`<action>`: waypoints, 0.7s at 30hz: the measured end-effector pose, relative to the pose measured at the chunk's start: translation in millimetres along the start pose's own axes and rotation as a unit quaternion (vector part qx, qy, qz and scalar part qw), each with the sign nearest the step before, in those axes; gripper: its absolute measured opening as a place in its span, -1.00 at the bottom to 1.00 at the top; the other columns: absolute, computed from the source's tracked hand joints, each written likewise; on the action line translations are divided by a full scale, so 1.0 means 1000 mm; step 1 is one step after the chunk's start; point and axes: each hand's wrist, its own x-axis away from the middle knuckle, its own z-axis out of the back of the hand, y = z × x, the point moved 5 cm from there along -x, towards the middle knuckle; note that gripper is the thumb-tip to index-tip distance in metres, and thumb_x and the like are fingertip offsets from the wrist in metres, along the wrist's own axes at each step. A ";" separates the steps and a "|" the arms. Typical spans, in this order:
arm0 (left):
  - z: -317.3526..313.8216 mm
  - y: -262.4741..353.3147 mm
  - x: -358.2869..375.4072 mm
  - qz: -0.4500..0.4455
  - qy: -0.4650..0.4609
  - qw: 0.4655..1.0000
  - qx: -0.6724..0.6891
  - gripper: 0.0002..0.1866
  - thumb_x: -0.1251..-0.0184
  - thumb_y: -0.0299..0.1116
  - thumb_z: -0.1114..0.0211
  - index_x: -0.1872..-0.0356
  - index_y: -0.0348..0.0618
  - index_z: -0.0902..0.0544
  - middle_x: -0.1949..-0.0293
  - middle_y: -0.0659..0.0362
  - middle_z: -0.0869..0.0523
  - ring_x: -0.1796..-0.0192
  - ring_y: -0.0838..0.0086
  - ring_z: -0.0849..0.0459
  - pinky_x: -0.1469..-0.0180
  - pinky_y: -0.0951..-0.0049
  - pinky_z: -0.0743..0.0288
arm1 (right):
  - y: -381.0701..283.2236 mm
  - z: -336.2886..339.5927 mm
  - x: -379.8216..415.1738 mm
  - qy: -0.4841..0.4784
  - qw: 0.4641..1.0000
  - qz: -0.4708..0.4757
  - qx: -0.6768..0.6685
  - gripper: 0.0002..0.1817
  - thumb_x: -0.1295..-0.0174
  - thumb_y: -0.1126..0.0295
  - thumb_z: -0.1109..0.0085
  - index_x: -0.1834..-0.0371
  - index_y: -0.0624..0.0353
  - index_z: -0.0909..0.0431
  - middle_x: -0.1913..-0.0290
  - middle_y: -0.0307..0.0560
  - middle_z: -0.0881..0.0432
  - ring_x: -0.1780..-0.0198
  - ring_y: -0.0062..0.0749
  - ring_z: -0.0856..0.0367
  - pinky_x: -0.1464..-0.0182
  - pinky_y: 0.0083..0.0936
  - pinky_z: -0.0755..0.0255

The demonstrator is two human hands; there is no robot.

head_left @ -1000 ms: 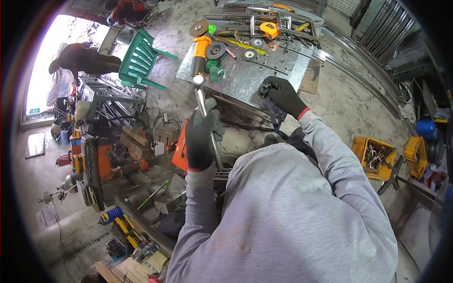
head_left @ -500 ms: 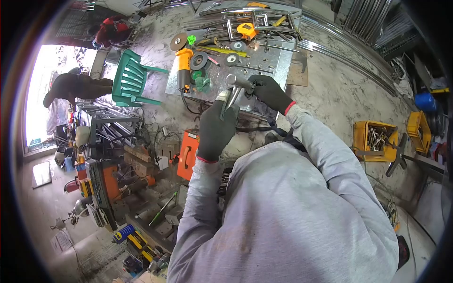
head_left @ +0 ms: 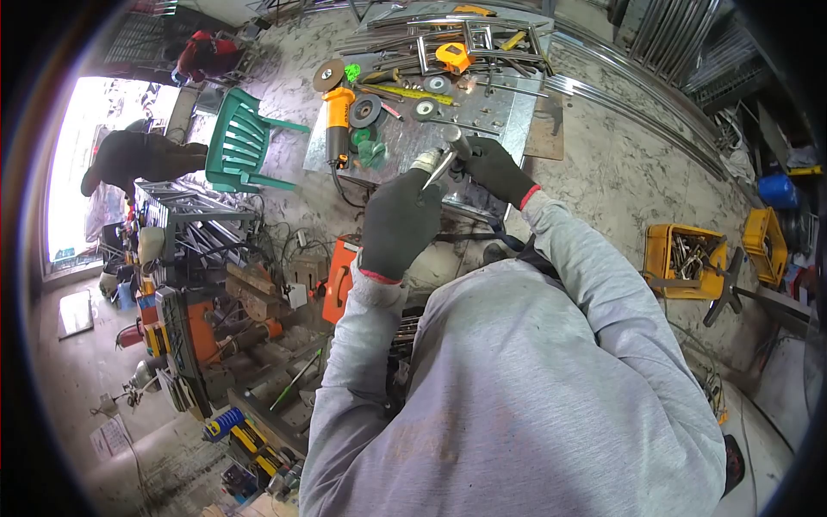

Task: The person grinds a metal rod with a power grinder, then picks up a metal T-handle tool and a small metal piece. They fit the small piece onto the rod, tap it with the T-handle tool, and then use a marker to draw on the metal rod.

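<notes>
Gripping a short shiny metal tube (head_left: 444,157) in both gloved hands, the person holds it near the upper middle of the frame, just over the near edge of the metal worktable (head_left: 508,103). The left hand (head_left: 398,222) is closed round the tube's lower end, and the right hand (head_left: 491,168) is clamped on its upper end, so the hands sit close together. Done well, this calls for a firm two-handed hold, the tube kept clear of the yellow grinder (head_left: 337,121) and loose discs (head_left: 365,111) lying just beyond.
</notes>
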 end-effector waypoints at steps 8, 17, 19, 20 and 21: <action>0.004 0.000 0.000 0.056 -0.034 0.998 -0.013 -0.53 -0.56 -0.23 -0.32 -0.40 -0.16 -0.69 0.11 -0.21 -0.83 0.14 -0.02 -0.83 0.04 0.11 -0.63 | 0.005 0.000 -0.006 -0.016 1.000 -0.006 0.014 -0.74 -0.41 0.62 -0.06 -0.04 0.30 -0.71 0.22 -0.20 -0.74 0.19 -0.54 -0.67 0.06 -0.47 -0.60; 0.009 0.002 0.002 0.034 -0.003 0.999 -0.019 -0.56 -0.54 -0.27 -0.32 -0.36 -0.18 -0.71 0.26 -0.20 -0.80 0.25 -0.04 -0.80 0.15 0.08 -0.60 | 0.007 0.004 -0.006 -0.012 0.999 -0.013 0.042 -0.75 -0.40 0.59 -0.14 -0.04 0.31 -0.74 0.20 -0.16 -0.77 0.17 -0.53 -0.68 0.03 -0.46 -0.61; 0.006 0.002 0.004 0.019 -0.001 1.000 0.023 -0.56 -0.55 -0.28 -0.30 -0.35 -0.19 -0.71 0.26 -0.20 -0.80 0.25 -0.04 -0.80 0.15 0.06 -0.60 | 0.005 0.002 -0.005 -0.010 0.999 -0.017 0.029 -0.75 -0.40 0.58 -0.14 -0.04 0.31 -0.75 0.21 -0.16 -0.77 0.17 -0.53 -0.68 0.03 -0.46 -0.61; 0.005 0.000 0.005 0.020 0.000 1.000 0.022 -0.56 -0.55 -0.28 -0.30 -0.35 -0.19 -0.71 0.26 -0.20 -0.80 0.25 -0.04 -0.80 0.15 0.06 -0.60 | 0.006 0.002 -0.006 -0.006 1.000 -0.019 0.017 -0.75 -0.40 0.58 -0.14 -0.03 0.31 -0.75 0.21 -0.16 -0.77 0.18 -0.53 -0.69 0.03 -0.45 -0.62; 0.002 -0.002 0.005 0.026 -0.006 1.000 0.003 -0.56 -0.55 -0.29 -0.30 -0.35 -0.20 -0.71 0.27 -0.19 -0.80 0.25 -0.04 -0.80 0.15 0.07 -0.60 | 0.013 0.003 -0.010 -0.008 1.000 -0.018 0.018 -0.75 -0.40 0.58 -0.14 -0.03 0.31 -0.75 0.21 -0.16 -0.77 0.18 -0.53 -0.69 0.03 -0.45 -0.62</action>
